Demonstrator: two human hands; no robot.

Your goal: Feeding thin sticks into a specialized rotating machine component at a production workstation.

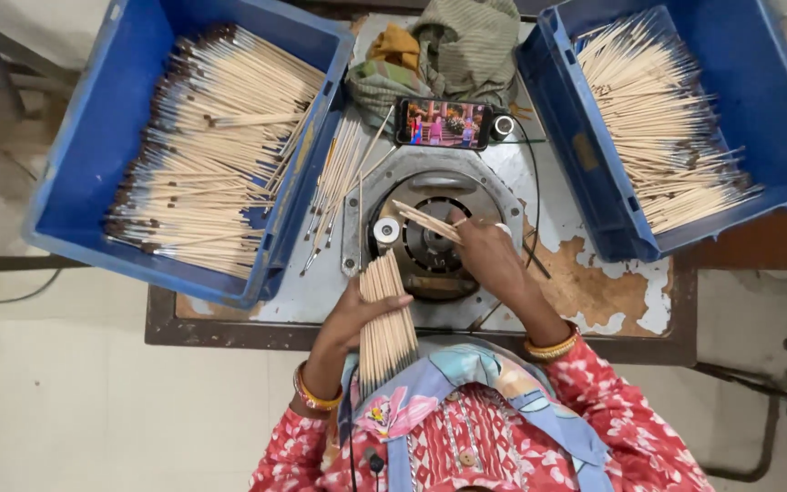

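A bundle of thin wooden sticks (386, 319) is clasped in the left hand (350, 317), its lower ends resting against the chest and partly hidden by the clothing. A single stick (427, 221) is pinched by the right hand (489, 258) and laid over the round metal fixture (437, 228), whose centre is covered by that hand. Whether the stick touches the fixture cannot be told. Loose sticks (339, 178) lie beside the left blue crate (93, 137). The right blue crate (776, 100) is cut off at the edge.
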